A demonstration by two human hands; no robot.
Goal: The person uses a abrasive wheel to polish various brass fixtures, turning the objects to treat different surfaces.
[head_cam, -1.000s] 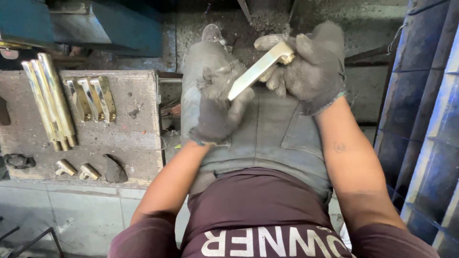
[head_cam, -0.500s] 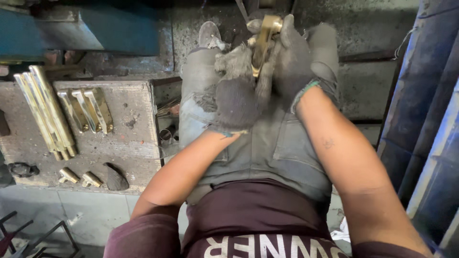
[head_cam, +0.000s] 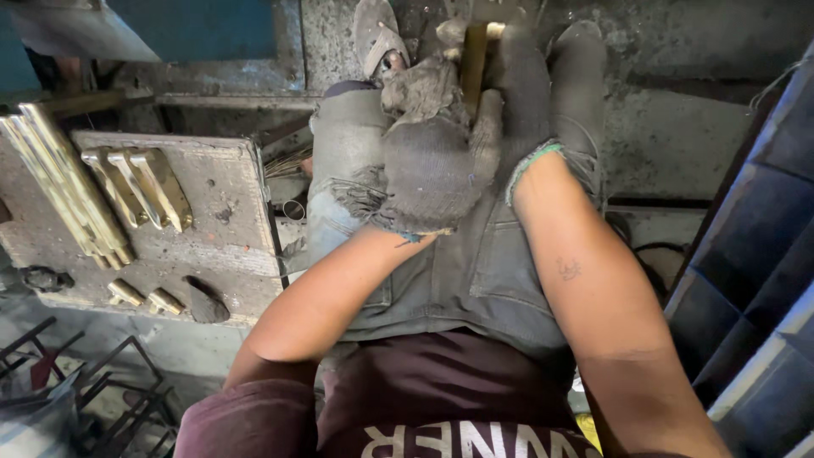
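Both my hands wear worn grey work gloves and meet over my lap at the top middle. A long brass bar [head_cam: 472,64] stands nearly upright between them. My left hand [head_cam: 428,153] wraps the bar's lower part from the left. My right hand [head_cam: 521,93] closes on it from the right, near its upper end. The bar's lower end is hidden by the gloves. I sit in grey trousers with my feet on a dirty concrete floor.
A grey board [head_cam: 216,212] on my left carries several long brass bars [head_cam: 64,191], three shorter brass pieces [head_cam: 140,187], two small brass bits [head_cam: 144,297] and a dark lump [head_cam: 206,305]. Blue metal panels [head_cam: 755,297] rise on the right. A metal rack [head_cam: 93,390] lies lower left.
The brass bar was held slanted in my right hand; it has swung upright and both gloves have closed around it. My view has moved closer to the hands.
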